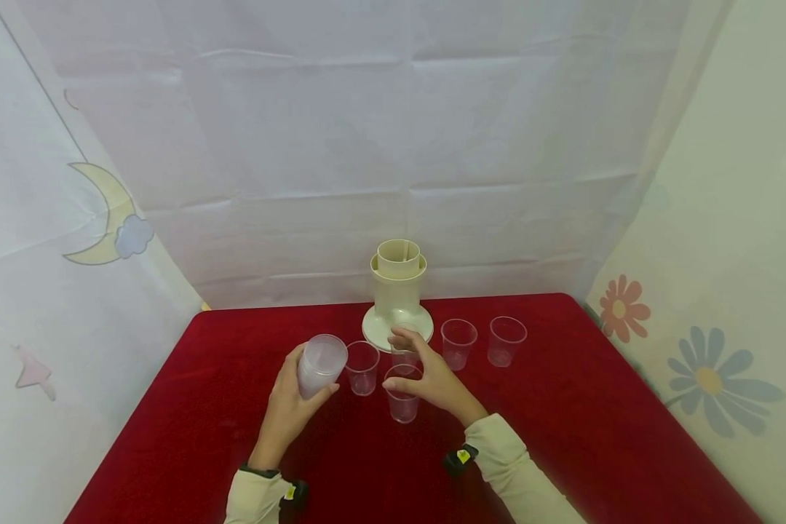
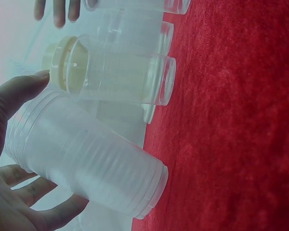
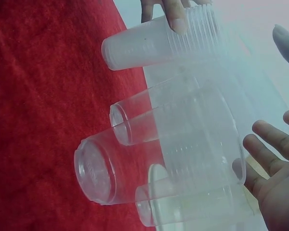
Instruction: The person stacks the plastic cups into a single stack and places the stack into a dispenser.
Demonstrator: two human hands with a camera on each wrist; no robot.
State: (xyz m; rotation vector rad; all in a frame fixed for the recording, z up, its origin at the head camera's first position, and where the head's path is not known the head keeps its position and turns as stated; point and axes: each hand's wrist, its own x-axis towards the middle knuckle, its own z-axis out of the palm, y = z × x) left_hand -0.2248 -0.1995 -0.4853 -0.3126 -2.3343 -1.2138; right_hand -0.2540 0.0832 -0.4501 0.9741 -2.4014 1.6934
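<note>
A stack of nested clear plastic cups [image 1: 324, 356] is tilted in my left hand [image 1: 282, 415], which grips it round the side with thumb and fingers. The stack's [image 2: 91, 154] lower end hangs above the red cloth. My right hand [image 1: 442, 382] is spread at the front single cup [image 1: 403, 410], thumb near its rim and fingers reaching over the cup behind [image 1: 402, 356]. In the right wrist view the fingers are straight and apart beside the front cup [image 3: 98, 168]; whether they touch it I cannot tell. Another single cup [image 1: 362, 380] stands between the stack and the front cup.
Two more clear cups [image 1: 457, 354] stand upright to the right, the outer cup [image 1: 503, 351] furthest along. Behind the cups is a cream cylinder on a round base [image 1: 396, 297]. Red cloth [image 1: 563, 437] covers the table; white sheets [image 1: 288, 145] hang around it.
</note>
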